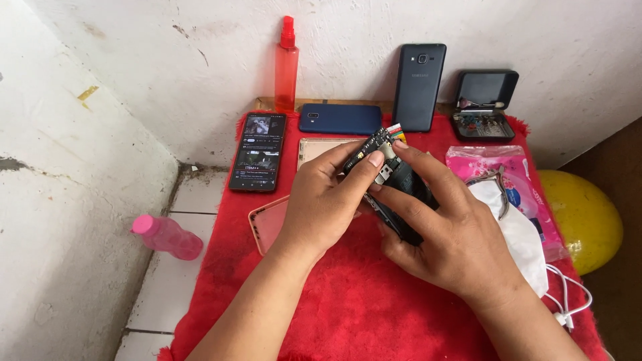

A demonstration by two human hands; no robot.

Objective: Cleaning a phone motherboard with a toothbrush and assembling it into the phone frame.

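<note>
Fingers (pixel 376 159) of left hand (pixel 321 200) pinching opened phone (pixel 391 175), right hand (pixel 445 230) cupped beneath gripping it, above red mat (pixel 348 301)

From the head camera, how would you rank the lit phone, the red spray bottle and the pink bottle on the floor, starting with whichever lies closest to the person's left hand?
Measured from the left hand:
1. Lit phone, lying flat on the red cloth, just up and left of the hand.
2. Red spray bottle, standing upright against the back wall.
3. Pink bottle, lying on the floor tiles off the cloth's left edge, slightly farther.
</note>
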